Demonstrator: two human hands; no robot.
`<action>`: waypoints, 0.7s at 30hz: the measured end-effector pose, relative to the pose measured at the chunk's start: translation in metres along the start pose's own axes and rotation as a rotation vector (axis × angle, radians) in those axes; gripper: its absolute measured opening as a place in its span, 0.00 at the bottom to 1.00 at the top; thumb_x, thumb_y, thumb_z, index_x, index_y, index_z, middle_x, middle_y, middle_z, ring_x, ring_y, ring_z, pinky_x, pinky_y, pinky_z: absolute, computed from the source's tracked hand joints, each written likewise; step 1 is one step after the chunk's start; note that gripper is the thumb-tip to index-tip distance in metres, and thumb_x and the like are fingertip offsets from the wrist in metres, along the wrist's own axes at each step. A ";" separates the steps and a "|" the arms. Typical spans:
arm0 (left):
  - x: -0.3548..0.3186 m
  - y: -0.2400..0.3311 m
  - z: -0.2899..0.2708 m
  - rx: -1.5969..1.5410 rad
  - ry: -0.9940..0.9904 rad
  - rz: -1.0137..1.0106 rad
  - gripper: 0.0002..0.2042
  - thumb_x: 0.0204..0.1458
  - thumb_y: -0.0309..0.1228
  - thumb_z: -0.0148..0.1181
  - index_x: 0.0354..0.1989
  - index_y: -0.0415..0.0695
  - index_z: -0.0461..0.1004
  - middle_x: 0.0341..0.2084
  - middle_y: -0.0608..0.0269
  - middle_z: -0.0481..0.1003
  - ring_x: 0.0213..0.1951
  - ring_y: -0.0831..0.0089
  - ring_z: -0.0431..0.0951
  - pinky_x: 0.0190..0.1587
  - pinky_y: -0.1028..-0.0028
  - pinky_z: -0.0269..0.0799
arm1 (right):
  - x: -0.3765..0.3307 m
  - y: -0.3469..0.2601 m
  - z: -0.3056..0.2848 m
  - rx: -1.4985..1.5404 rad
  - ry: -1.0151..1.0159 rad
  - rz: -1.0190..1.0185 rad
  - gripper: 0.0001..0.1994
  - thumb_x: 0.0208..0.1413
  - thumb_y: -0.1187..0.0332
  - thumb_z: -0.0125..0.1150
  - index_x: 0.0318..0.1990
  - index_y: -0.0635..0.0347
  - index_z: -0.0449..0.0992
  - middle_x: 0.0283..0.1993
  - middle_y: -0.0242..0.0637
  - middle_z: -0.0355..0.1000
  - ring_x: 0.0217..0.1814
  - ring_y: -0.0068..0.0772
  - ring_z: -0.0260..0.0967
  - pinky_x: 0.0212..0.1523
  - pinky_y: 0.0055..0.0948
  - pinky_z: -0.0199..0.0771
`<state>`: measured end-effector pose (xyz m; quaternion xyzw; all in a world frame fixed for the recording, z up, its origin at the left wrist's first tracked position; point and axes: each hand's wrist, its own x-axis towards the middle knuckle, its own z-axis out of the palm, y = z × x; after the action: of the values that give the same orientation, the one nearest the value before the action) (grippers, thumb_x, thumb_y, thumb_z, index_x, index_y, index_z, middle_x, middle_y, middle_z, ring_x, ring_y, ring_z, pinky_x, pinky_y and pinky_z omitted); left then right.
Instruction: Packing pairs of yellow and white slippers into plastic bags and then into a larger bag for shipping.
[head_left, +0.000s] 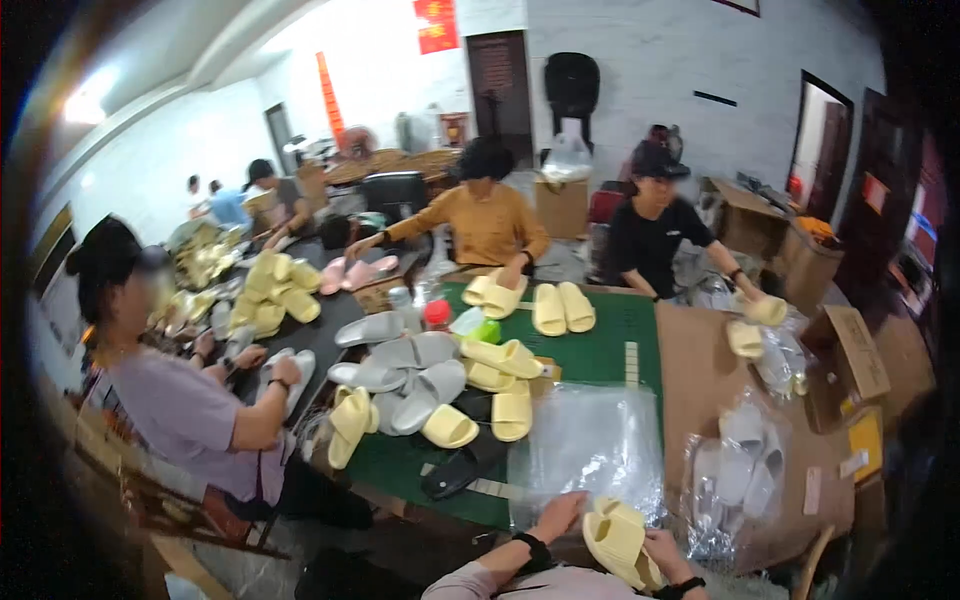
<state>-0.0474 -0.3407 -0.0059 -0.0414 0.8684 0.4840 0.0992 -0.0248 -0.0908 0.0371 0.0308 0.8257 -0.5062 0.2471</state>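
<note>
My right hand (pixel 665 552) grips a pair of pale yellow slide slippers (pixel 617 538) at the table's near edge, its fingers partly hidden by them. To their left, my left hand (pixel 562 513) lies at the near edge of a stack of clear plastic bags (pixel 597 440), fingers stretched out and holding nothing that shows. Left of the bags is a heap of grey slippers (pixel 436 388) and yellow slippers (pixel 511 411), with a black slipper (pixel 462 468) in front. Bagged grey slippers (pixel 737 465) lie to the right on cardboard.
Across the green mat (pixel 610 345), a person in orange (pixel 490 225) touches yellow slippers. A person in black (pixel 660 235) holds a yellow slipper at the right. On the left, a person in lilac (pixel 180 400) handles grey slippers. An open carton (pixel 845 360) stands at the right edge.
</note>
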 end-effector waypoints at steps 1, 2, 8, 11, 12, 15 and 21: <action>-0.002 0.000 0.004 0.034 0.153 0.160 0.16 0.54 0.36 0.45 0.45 0.40 0.71 0.40 0.46 0.73 0.41 0.51 0.72 0.45 0.62 0.67 | 0.006 0.021 0.003 0.060 0.042 0.016 0.12 0.51 0.66 0.57 0.33 0.69 0.77 0.24 0.28 0.73 0.27 0.16 0.65 0.27 0.23 0.65; -0.003 -0.001 0.005 0.031 0.159 0.145 0.15 0.54 0.35 0.46 0.45 0.41 0.72 0.39 0.48 0.74 0.41 0.53 0.73 0.44 0.63 0.68 | 0.019 0.050 0.003 -0.017 0.061 -0.001 0.11 0.51 0.67 0.57 0.33 0.69 0.77 0.23 0.28 0.72 0.26 0.16 0.64 0.26 0.23 0.64; -0.006 0.010 0.015 0.288 0.187 0.486 0.17 0.50 0.32 0.50 0.49 0.45 0.70 0.45 0.54 0.71 0.45 0.57 0.72 0.47 0.66 0.68 | 0.054 0.077 0.013 -0.175 0.315 -0.351 0.06 0.45 0.74 0.54 0.23 0.70 0.72 0.19 0.35 0.66 0.22 0.30 0.63 0.24 0.28 0.60; -0.009 0.020 0.018 0.455 0.269 0.630 0.20 0.48 0.30 0.49 0.53 0.49 0.66 0.52 0.60 0.66 0.53 0.59 0.66 0.54 0.63 0.62 | 0.042 0.018 0.023 -0.330 0.394 -0.502 0.06 0.40 0.77 0.53 0.18 0.68 0.64 0.22 0.45 0.59 0.25 0.49 0.58 0.26 0.37 0.59; -0.010 0.024 0.017 0.514 0.263 0.644 0.20 0.49 0.30 0.48 0.53 0.50 0.66 0.52 0.61 0.66 0.54 0.61 0.64 0.56 0.59 0.58 | 0.037 0.002 0.025 -0.364 0.429 -0.607 0.05 0.40 0.77 0.54 0.19 0.68 0.66 0.23 0.45 0.61 0.27 0.49 0.59 0.28 0.39 0.59; -0.015 0.035 0.015 0.484 0.259 0.676 0.20 0.49 0.30 0.49 0.53 0.51 0.67 0.53 0.62 0.65 0.58 0.63 0.60 0.59 0.49 0.48 | 0.040 -0.010 0.029 -0.479 0.389 -0.673 0.03 0.39 0.77 0.55 0.21 0.65 0.68 0.27 0.47 0.64 0.33 0.49 0.61 0.32 0.41 0.60; -0.024 0.057 0.018 0.412 0.152 0.766 0.18 0.49 0.28 0.52 0.52 0.48 0.68 0.52 0.60 0.66 0.56 0.63 0.62 0.59 0.57 0.53 | 0.052 -0.001 0.044 -0.502 0.266 -0.588 0.08 0.46 0.73 0.53 0.34 0.64 0.71 0.37 0.49 0.68 0.42 0.52 0.63 0.39 0.44 0.62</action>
<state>-0.0306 -0.2956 0.0371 0.2686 0.9043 0.2983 -0.1451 -0.0537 -0.1390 -0.0007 -0.2026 0.9219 -0.3298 -0.0175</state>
